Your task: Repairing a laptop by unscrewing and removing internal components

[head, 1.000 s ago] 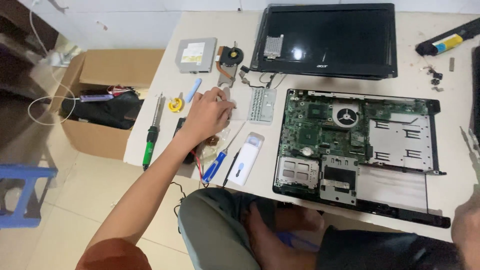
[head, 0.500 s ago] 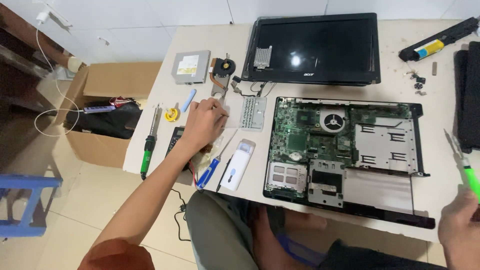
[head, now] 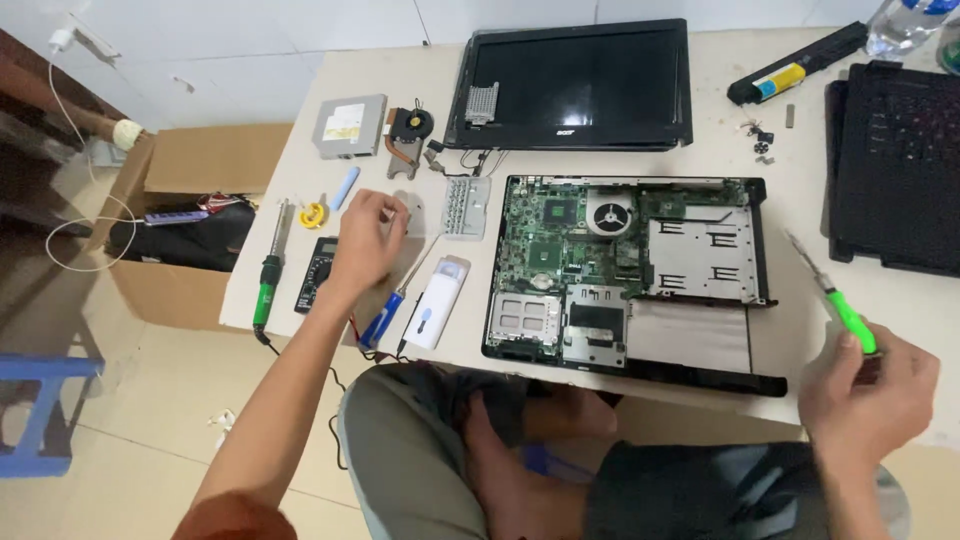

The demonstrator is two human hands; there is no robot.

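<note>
Beside the table, cardboard box [head: 170, 290] holding black bag [head: 180, 240], right hand [head: 868, 392] gripping green screwdriver [head: 838, 300], left hand [head: 365, 240] loosely curled.

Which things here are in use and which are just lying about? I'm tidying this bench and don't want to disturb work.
In use:
- green-handled screwdriver, held in the right hand
- open laptop base
- left hand, over the tools by the blue-handled screwdriver

Lying about:
- laptop screen
- disc drive
- fan
- soldering iron
- battery
- cardboard box
</note>
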